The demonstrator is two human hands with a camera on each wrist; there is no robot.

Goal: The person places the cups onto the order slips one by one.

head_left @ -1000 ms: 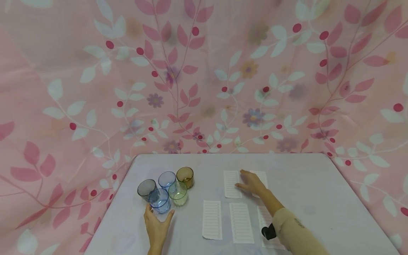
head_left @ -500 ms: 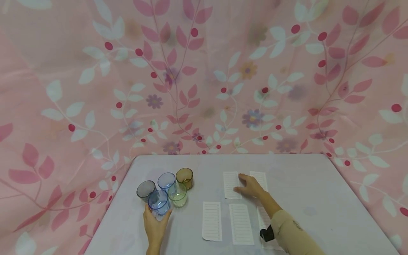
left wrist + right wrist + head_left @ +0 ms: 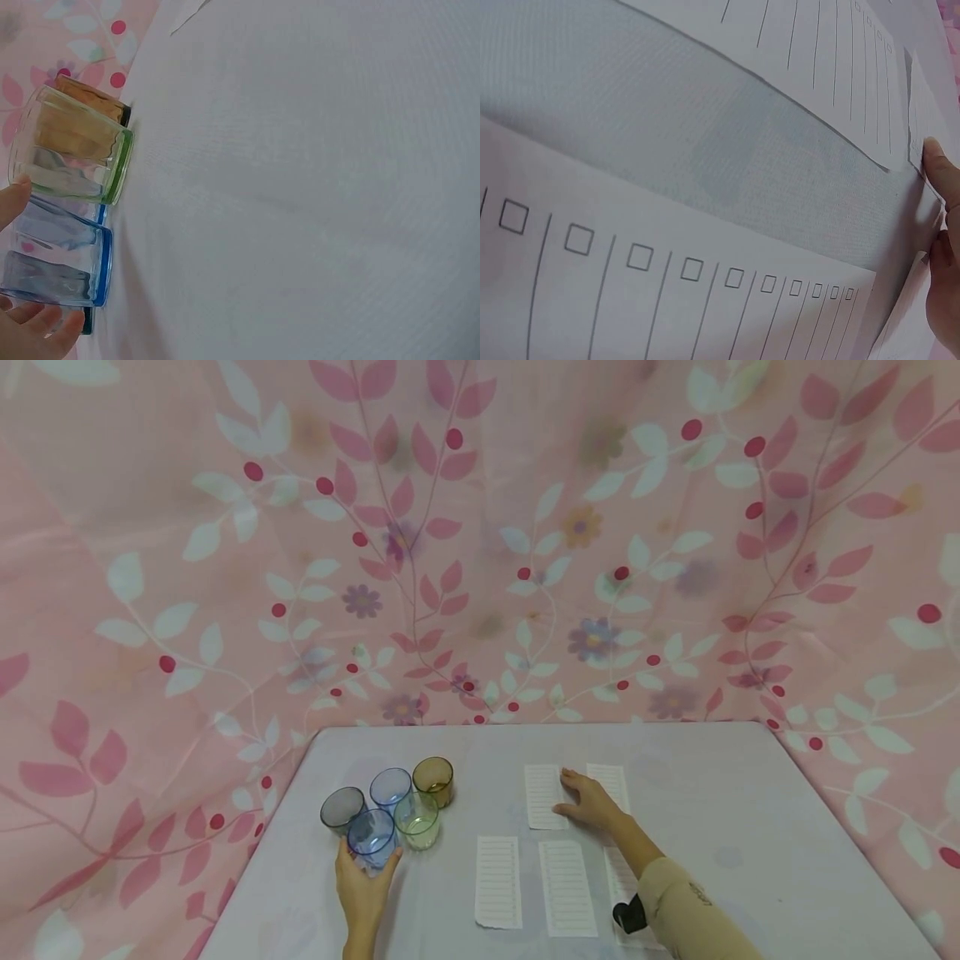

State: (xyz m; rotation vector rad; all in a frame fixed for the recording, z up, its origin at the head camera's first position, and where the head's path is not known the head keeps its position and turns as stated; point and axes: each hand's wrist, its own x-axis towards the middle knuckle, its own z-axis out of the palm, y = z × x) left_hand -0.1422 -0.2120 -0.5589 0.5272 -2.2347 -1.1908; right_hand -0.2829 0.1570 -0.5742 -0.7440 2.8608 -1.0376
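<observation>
My left hand (image 3: 362, 887) is wrapped about the near side of a clear blue glass (image 3: 372, 832), thumb on its right and fingers on its left. In the left wrist view, the thumb and fingers flank this blue glass (image 3: 64, 259), with a green glass (image 3: 79, 150) beyond the thumb. My right hand (image 3: 592, 802) rests with loosely spread fingers over the two back paper sheets. Its thumb (image 3: 939, 169) touches the edge of the back left sheet (image 3: 544, 797); the back right sheet (image 3: 611, 783) is partly covered by the hand.
Around the held glass stand a grey glass (image 3: 341, 810), a lighter blue glass (image 3: 391, 787), an amber glass (image 3: 435, 779) and the green one. Nearer lie lined sheets: the left (image 3: 498, 882), the middle (image 3: 567, 889) and a right one (image 3: 619, 872) under the sleeve. Patterned fabric (image 3: 480, 527) hangs behind the table.
My left hand has closed in around the near blue glass, thumb and fingers drawing nearer its sides. The right hand has settled slightly lower over the back sheets.
</observation>
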